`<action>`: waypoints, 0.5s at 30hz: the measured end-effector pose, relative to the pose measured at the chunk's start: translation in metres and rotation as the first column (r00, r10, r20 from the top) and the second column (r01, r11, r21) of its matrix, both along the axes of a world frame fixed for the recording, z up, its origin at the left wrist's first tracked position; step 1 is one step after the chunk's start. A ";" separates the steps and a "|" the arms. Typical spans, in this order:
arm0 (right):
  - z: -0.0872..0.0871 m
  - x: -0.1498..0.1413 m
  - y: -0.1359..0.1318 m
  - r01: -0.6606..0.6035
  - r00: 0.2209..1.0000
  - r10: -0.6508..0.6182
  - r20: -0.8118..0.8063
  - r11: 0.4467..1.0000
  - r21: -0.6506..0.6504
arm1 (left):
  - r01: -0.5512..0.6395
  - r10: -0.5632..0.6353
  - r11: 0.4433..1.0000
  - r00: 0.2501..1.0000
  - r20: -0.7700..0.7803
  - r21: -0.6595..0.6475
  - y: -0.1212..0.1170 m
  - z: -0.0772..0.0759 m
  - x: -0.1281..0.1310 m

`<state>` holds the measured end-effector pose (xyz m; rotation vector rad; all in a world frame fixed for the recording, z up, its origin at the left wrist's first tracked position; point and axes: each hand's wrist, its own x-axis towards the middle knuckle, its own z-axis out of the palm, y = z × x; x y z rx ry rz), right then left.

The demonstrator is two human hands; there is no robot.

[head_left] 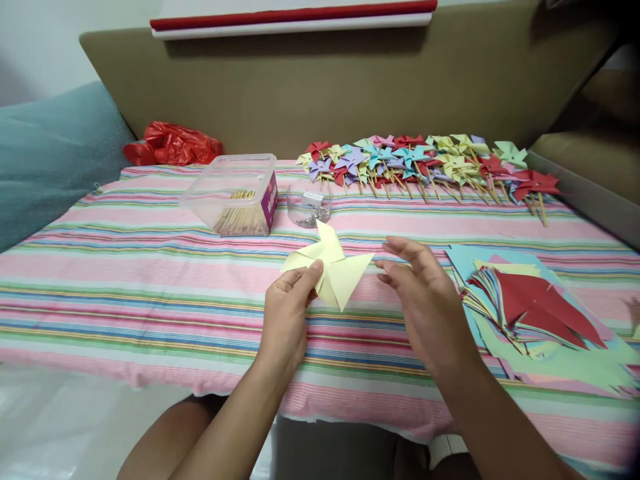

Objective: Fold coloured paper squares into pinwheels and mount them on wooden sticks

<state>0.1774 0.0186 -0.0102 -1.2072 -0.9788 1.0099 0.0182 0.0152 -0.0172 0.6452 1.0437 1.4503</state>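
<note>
A pale yellow paper pinwheel (344, 272) with folded blades is pinched in my left hand (291, 293), the thumb pressing near its centre. No stick shows on it. Just right of the pinwheel, my right hand (423, 293) hovers with fingers curved and apart, holding nothing that I can see. Behind the pinwheel stands a round clear container (300, 215) with small metal pins and a little white box inside. To its left is a clear plastic box (200, 197) holding many thin wooden sticks.
Finished pinwheels (410, 160) on sticks lie heaped at the back right. Cut coloured paper (540, 300) is stacked on larger sheets (590, 373) at the right. A red plastic bag (183, 145) sits at the back left. A striped cloth (150, 280) covers the surface.
</note>
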 end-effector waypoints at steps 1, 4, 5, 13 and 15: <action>0.000 0.005 0.001 -0.009 0.991 -0.001 0.133 0.997 0.076 | -0.005 0.005 1.000 1.000 0.002 -0.006 0.001 0.000 -0.001; 0.002 0.016 0.001 -0.179 0.835 -0.002 0.550 0.945 0.275 | -0.013 0.013 1.000 1.000 0.012 -0.009 0.002 0.000 -0.002; 0.003 0.018 0.000 -0.247 0.762 -0.005 0.647 0.922 0.298 | -0.010 0.011 1.000 1.000 0.014 -0.007 0.002 0.000 -0.002; 0.009 0.017 -0.005 -0.433 0.585 0.010 0.811 0.850 0.302 | 0.020 -0.020 1.000 1.000 -0.012 0.003 0.000 0.001 0.000; 0.009 0.017 -0.005 -0.438 0.580 -0.008 0.815 0.840 0.320 | 0.031 -0.031 0.999 0.999 -0.028 0.005 0.000 0.001 0.000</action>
